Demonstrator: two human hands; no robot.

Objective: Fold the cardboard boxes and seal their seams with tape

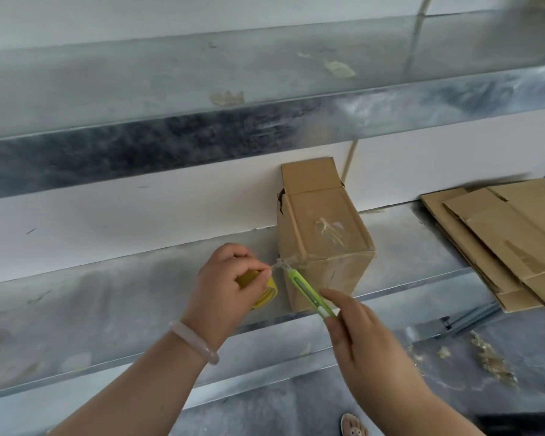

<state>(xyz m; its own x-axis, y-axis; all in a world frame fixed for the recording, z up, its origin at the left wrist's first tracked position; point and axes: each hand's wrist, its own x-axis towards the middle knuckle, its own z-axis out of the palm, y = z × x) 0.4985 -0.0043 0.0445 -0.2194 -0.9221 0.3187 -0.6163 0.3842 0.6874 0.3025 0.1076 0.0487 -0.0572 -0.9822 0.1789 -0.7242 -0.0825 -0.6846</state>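
Observation:
A small folded cardboard box (323,234) stands on a metal shelf (107,297), with clear tape across its top and one flap upright at the back. My left hand (230,287) grips a yellow-cored tape roll (261,291) just left of the box, and a clear tape strip is stretched from the roll to the box's front corner. My right hand (356,328) holds a green utility knife (309,292) by its rear end. The knife's blade tip meets the stretched tape at the box corner.
A stack of flat unfolded cardboard boxes (510,240) lies on the shelf at the right. A second metal shelf (202,86) runs above, against a white wall. Scraps of used tape (491,360) litter the grey floor below, where a foot in a sandal (354,426) shows.

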